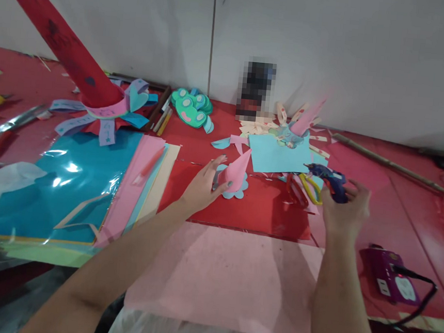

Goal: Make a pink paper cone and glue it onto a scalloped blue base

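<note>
My left hand (pixel 204 183) is at a pink paper cone (pixel 238 171), its thumb in front of the cone's lower side and its fingers behind. The cone stands, leaning a little right, on a pale blue scalloped paper base (pixel 239 193) over red sheets (pixel 272 212). To the right, my right hand (pixel 346 208) grips a dark blue glue gun (pixel 333 182), nozzle pointing left. Just under the nozzle lie yellow-handled scissors (pixel 312 189) and a red-handled tool (pixel 296 191). A light blue sheet (pixel 277 153) lies behind the cone.
A purple power box (pixel 391 277) with a black cord sits at right. A tall red paper cone (pixel 68 39) with paper strips stands at left, near a wrapped blue pack (pixel 89 175). Green frog cutouts (pixel 190 107) and a bamboo stick (pixel 389 163) lie near the wall.
</note>
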### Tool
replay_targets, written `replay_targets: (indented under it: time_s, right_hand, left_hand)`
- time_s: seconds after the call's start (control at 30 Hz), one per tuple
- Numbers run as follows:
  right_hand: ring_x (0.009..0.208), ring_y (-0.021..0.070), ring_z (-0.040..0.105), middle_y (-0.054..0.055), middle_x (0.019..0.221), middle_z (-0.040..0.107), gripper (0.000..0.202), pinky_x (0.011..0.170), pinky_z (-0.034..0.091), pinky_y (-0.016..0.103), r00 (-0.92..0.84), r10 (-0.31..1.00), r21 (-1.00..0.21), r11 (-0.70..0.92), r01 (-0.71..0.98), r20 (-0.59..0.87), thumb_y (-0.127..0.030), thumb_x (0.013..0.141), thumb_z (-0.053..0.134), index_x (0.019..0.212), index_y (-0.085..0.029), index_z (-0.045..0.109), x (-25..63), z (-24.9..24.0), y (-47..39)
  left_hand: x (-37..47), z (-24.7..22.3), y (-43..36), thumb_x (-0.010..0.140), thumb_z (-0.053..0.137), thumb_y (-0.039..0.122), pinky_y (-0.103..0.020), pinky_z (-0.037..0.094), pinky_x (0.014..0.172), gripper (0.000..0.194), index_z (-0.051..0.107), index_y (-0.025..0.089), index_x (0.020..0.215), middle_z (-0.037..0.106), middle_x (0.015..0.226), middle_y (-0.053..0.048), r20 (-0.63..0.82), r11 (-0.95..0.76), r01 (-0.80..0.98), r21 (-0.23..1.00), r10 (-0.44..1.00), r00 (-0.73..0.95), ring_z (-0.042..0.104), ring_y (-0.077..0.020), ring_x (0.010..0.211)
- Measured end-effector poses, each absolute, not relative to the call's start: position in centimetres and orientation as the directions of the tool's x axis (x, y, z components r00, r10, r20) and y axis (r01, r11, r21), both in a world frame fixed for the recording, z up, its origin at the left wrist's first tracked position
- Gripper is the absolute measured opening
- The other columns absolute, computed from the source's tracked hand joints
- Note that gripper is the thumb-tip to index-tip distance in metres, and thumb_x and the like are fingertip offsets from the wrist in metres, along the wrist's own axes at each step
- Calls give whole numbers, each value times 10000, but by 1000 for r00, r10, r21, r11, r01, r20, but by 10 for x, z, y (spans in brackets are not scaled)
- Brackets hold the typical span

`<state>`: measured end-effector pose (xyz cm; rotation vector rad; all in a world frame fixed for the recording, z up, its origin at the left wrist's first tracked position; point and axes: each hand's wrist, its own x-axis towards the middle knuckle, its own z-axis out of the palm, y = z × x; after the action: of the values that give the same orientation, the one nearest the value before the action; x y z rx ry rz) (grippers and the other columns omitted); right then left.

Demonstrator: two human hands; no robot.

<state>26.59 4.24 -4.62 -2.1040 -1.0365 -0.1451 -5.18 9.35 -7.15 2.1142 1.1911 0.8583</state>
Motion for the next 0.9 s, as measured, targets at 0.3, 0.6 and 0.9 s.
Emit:
replay_targets:
  time_s: [0.3,0.6,0.9]
  right_hand:
    - [1143,363,502,232,1238,554,461,950,386,523,522,705,-430,-330,841,480,-496,738,645,1049,-157,625,240,-41,40]
    - [749,185,595,46,795,661,182,721,488,331,135,869,-547,172,819,475,-276,897,502,818,-211,652,156,-59,58]
    - [838,220,606,58,851,668,168,774,503,382,53,965,-682,142,717,257,-290,876,541,817,-208,675,142,-83,52]
  left_hand:
    - [-52,-66,91,910,461,511,-446,367,1097,589,292,243,1406,420,1465,-122,214,-426,534,730,885,414,374,-268,1375]
    - [-49,-68,92,846,564,517,-477,350,1111,724,247,238,1434,398,1484,-123,123,-377,591,713,898,423,332,-300,1399]
    - [-45,-76,96,806,639,436,-442,323,1138,720,290,200,1390,384,1494,-139,149,-432,678,595,888,436,381,-284,1375]
